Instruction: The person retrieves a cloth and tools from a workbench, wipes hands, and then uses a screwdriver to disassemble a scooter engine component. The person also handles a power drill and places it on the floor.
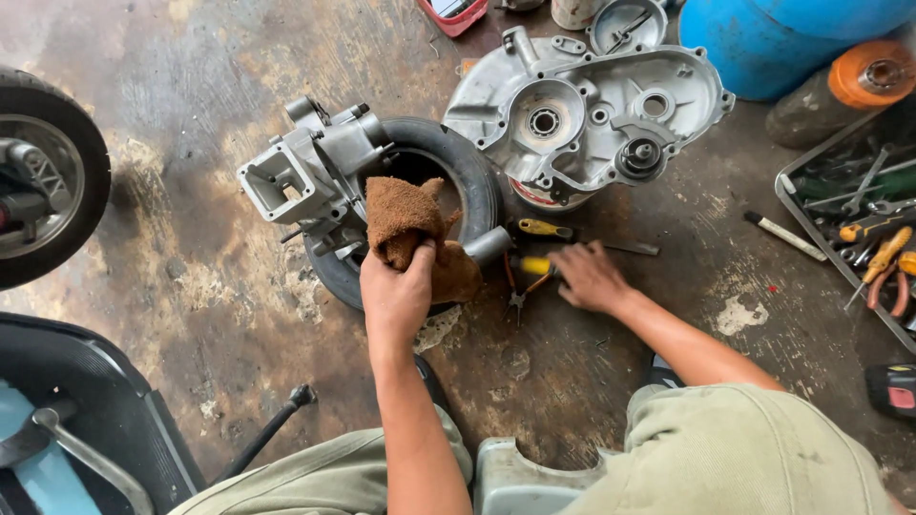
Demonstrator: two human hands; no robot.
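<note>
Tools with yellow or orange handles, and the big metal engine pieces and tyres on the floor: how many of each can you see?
Tyres: 2, the small tyre under the rag and the wheel at the left edge.
Metal engine pieces: 2, the grey block and the wide casing.
Yellow-handled tools by the hands: 2, a screwdriver and pliers.
Orange-handled tools in the tray: about 3; they overlap.
Total: about 9.

We see a brown rag (410, 229) in the left hand (396, 291), grey metal engine block (305, 172) on a black tyre (472, 181), silver-grey casing (582, 105), yellow-handled screwdriver (546, 228) and red-handled pliers (520, 286) by the right hand (592, 278), blue barrel (773, 43), orange cap (873, 72), stained brown floor (210, 277).
</note>
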